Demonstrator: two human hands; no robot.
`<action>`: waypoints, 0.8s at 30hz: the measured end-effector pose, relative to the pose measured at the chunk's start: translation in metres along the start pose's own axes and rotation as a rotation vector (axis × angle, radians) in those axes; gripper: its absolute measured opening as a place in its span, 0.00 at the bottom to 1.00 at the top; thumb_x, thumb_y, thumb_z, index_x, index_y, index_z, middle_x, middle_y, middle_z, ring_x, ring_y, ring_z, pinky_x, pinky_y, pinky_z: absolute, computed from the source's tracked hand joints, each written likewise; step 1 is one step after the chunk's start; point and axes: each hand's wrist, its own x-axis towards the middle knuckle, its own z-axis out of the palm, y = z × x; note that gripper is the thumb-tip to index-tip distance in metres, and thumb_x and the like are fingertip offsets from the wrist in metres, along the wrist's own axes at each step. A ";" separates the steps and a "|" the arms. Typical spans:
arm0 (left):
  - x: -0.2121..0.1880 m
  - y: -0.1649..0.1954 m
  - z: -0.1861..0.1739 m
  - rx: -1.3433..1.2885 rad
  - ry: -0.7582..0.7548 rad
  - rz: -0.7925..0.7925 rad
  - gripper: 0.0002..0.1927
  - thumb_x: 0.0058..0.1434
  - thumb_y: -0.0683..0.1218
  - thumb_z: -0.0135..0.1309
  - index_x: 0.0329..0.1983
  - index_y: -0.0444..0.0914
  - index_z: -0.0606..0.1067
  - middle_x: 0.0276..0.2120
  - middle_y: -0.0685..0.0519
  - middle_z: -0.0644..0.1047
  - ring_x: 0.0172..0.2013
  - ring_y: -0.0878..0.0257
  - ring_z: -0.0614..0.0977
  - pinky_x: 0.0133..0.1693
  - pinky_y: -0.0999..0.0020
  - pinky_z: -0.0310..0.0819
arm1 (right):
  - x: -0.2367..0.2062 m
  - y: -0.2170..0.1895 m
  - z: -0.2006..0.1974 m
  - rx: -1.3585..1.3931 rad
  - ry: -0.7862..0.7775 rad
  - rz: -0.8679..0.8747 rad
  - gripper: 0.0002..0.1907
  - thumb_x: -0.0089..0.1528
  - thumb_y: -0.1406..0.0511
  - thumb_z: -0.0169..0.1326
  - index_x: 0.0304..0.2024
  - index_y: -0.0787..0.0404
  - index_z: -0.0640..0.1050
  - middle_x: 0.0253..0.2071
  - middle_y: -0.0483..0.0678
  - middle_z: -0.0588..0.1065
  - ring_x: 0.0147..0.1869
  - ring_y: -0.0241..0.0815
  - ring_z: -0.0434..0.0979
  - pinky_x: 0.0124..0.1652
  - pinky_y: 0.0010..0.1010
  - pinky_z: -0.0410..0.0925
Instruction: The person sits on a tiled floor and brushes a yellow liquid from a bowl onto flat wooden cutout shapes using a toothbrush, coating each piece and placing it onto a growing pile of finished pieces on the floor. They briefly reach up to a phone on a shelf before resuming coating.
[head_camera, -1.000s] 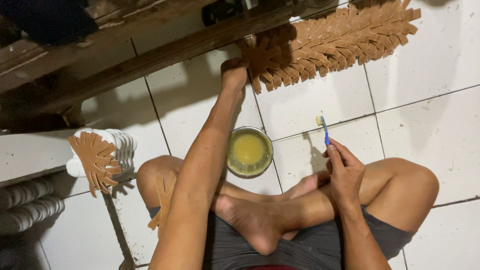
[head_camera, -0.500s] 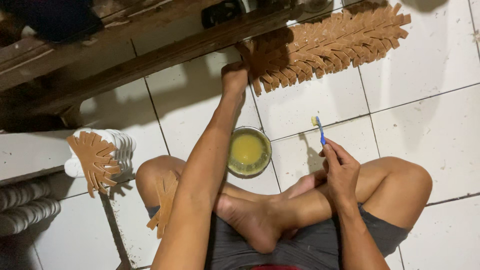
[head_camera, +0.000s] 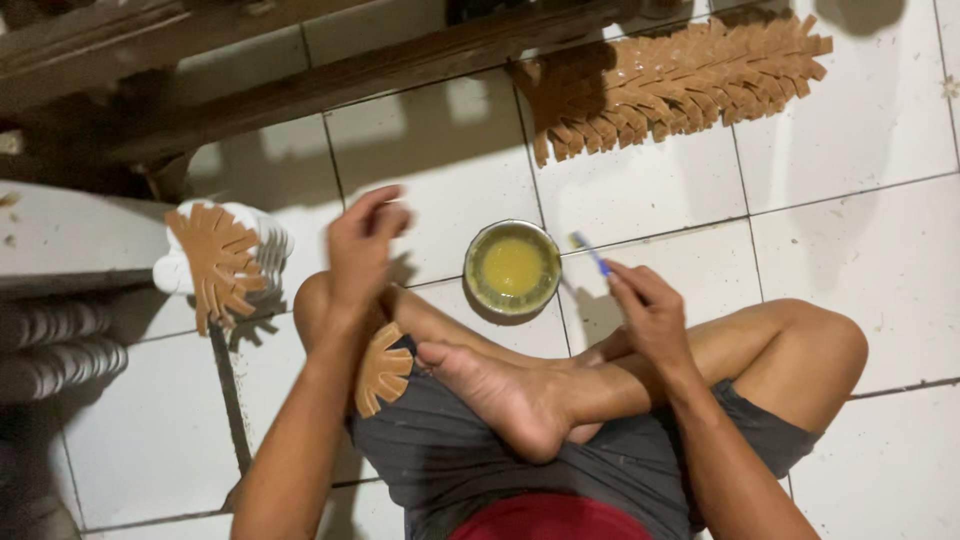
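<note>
I sit cross-legged on a white tiled floor. My left hand (head_camera: 358, 250) hovers blurred above my left knee, fingers loose, with nothing visible in it. Just below it, a brown fan-shaped cut piece (head_camera: 383, 372) lies on my thigh. My right hand (head_camera: 650, 312) grips a small brush with a blue handle (head_camera: 590, 252), its bristle end pointing toward a small metal bowl of yellow liquid (head_camera: 512, 268) on the floor in front of my foot. A long overlapping row of the same brown pieces (head_camera: 680, 85) lies further out on the tiles.
More brown fan pieces (head_camera: 215, 262) rest on a white ribbed stack at the left. A grey ledge (head_camera: 60, 235) and grey ribbed forms (head_camera: 50, 345) sit at the far left. Dark wooden beams (head_camera: 330, 60) run across the top.
My left arm has drawn back from the far row of brown pieces to above my left knee. The right hand and brush shifted slightly left, toward the bowl.
</note>
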 end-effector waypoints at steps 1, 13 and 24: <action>-0.010 0.000 -0.024 0.080 0.098 0.065 0.15 0.70 0.40 0.56 0.57 0.30 0.78 0.39 0.48 0.83 0.40 0.65 0.82 0.46 0.71 0.77 | 0.001 -0.003 0.007 -0.050 -0.057 -0.090 0.13 0.67 0.67 0.57 0.55 0.59 0.82 0.29 0.46 0.71 0.31 0.37 0.68 0.31 0.28 0.65; -0.054 -0.063 -0.155 0.907 0.443 -0.102 0.18 0.73 0.41 0.51 0.64 0.32 0.69 0.59 0.40 0.73 0.58 0.39 0.72 0.62 0.46 0.65 | 0.028 -0.033 0.068 -1.072 -0.356 -0.337 0.06 0.62 0.63 0.58 0.43 0.50 0.81 0.37 0.50 0.76 0.32 0.53 0.78 0.28 0.45 0.70; -0.056 -0.016 -0.180 -0.489 0.597 -0.003 0.16 0.66 0.33 0.58 0.56 0.27 0.73 0.52 0.41 0.78 0.50 0.54 0.81 0.53 0.64 0.79 | -0.007 -0.046 -0.099 -0.786 0.068 -0.102 0.10 0.72 0.65 0.57 0.54 0.55 0.84 0.37 0.48 0.78 0.34 0.42 0.74 0.31 0.33 0.66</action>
